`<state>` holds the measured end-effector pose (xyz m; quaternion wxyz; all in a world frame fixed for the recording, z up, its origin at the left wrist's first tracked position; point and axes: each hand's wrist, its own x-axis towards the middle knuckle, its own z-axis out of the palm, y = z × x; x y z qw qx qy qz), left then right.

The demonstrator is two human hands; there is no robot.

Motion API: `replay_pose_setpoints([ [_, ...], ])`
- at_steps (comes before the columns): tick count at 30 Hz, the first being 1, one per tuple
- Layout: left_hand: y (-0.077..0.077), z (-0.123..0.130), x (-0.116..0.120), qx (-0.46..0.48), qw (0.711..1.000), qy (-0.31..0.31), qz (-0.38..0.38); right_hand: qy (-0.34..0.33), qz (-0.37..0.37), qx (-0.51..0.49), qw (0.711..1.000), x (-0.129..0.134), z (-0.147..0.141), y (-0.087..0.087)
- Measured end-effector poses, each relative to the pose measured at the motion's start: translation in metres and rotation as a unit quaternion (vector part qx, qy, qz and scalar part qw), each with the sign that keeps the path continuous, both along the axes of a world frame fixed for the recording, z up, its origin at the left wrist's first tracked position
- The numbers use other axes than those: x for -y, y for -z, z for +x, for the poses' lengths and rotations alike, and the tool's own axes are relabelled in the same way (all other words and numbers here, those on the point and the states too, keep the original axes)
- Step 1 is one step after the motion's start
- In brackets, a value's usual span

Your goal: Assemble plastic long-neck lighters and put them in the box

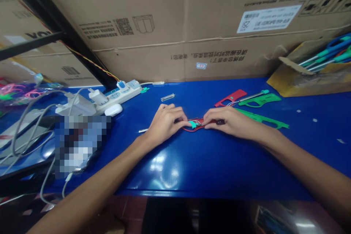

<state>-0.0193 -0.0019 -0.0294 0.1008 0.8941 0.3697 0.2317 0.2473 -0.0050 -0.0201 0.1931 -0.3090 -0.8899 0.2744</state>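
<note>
Between my two hands lies a red plastic shell point(201, 121), with thin wires and a small green plastic part point(194, 124) in it. My left hand point(166, 122) is closed, thumb and finger pinching at the green part. My right hand point(231, 121) grips the right portion of the red shell, its fingers bent over it and hiding much of it. A silver metal rod point(143, 130) sticks out to the left from behind my left hand. Just beyond my right hand are a red gun-shaped shell point(235, 96) and green gun-shaped shells point(264, 99), with a metal rod point(251, 95) between them.
A small clear tube-like piece point(168, 97) lies beyond my left hand. At left are a power strip point(120, 97), chargers, cables and a white earbud case point(113, 109). A carton point(296, 76) of blue-green handled rods stands at right. Large cardboard boxes point(170, 14) wall off the back.
</note>
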Motion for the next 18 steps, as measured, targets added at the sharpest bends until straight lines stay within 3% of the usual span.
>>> replay_pose_setpoints([
  [6, 0.0002, 0.0018, 0.0006, 0.016, 1.0, -0.015, -0.016, 0.011, -0.006, -0.001, 1.0, -0.0002, -0.0008, 0.0005],
  [12, -0.0002, 0.0037, 0.0033, -0.04, 0.997, -0.006, 0.065, 0.003, -0.017, -0.015, 1.0, -0.0025, -0.0007, 0.0031],
  [18, 0.0027, 0.0028, 0.0017, -0.005, 1.0, -0.008, 0.011, 0.013, -0.024, -0.015, 1.0, -0.0019, -0.0017, 0.0023],
])
